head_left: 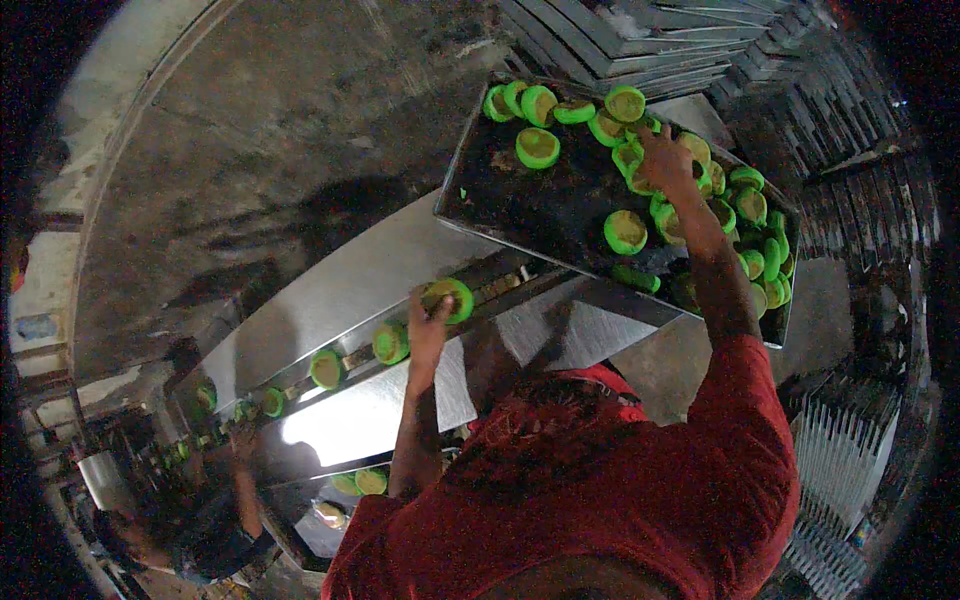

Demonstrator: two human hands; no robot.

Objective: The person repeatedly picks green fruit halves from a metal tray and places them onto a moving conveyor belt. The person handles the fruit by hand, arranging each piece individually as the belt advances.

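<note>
My left hand (428, 328) is closed on a green bun (461, 299) with a browned flat face, held at the upper end of a narrow conveyor (355, 357). More green buns sit in a row along it, among them one bun (391, 344) just behind my hand. A large dark baking tray (560, 208) lies ahead to the right, with many such buns scattered and piled toward its right side. Over that tray, my right hand (666, 162) has its thumb and fingers around another bun (627, 157), partly hidden by the fingers.
Shiny metal surfaces (370, 425) flank the conveyor. At lower left another person's hand (243, 440) is at the line, near a second tray (312, 522) holding a few buns. Stacked metal trays (640, 45) and racks (845, 450) stand along the far and right sides.
</note>
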